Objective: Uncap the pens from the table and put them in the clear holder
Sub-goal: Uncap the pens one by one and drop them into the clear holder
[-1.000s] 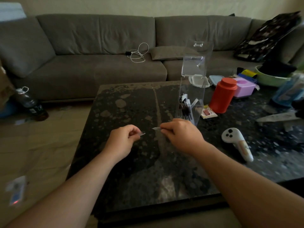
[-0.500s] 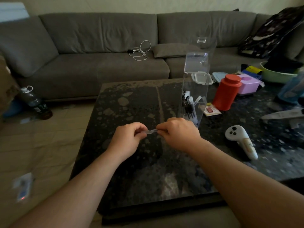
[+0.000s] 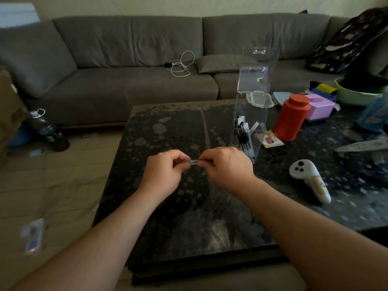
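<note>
My left hand [image 3: 165, 171] and right hand [image 3: 225, 166] are pinching a thin clear-barrelled pen [image 3: 194, 163] above the near table; yanking risks elbowing the tall clear acrylic holder [image 3: 249, 122] just right.

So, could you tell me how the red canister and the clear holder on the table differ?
The red canister is opaque, round and capped with a lid; the clear holder is see-through, boxy, and its lid stands flipped open. The holder is the taller of the two, and dark pens show inside it, while the canister's contents are hidden. Both stand upright on the dark table.
</note>
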Motion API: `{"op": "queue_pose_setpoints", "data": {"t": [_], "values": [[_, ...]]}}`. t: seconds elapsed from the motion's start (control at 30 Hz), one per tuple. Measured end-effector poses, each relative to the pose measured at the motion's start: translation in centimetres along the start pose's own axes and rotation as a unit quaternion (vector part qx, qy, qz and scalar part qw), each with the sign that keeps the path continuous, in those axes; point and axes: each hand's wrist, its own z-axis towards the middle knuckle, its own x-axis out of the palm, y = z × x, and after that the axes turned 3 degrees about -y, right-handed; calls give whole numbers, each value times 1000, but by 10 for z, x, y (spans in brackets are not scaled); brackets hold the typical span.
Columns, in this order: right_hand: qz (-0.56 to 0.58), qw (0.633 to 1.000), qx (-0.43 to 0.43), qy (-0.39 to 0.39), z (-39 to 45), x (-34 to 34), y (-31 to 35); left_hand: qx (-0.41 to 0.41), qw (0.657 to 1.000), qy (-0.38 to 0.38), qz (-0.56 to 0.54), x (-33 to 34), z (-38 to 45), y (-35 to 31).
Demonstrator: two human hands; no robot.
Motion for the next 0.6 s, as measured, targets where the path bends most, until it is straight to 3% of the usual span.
{"op": "queue_pose_setpoints", "data": {"t": [0.13, 0.33, 0.47, 0.6], "values": [[-3, 1000, 15, 17, 0, -3, 3, 40, 999, -3, 28, -1, -2, -3], [7, 999, 8, 45, -1, -5, 0, 37, 998, 9, 42, 2, -3, 0], [-69, 994, -24, 83, -4, -1, 2, 36, 999, 17, 22, 8, -6, -2], [-10, 994, -6, 113, -1, -9, 2, 7, 1000, -12, -24, 12, -2, -3]]}}
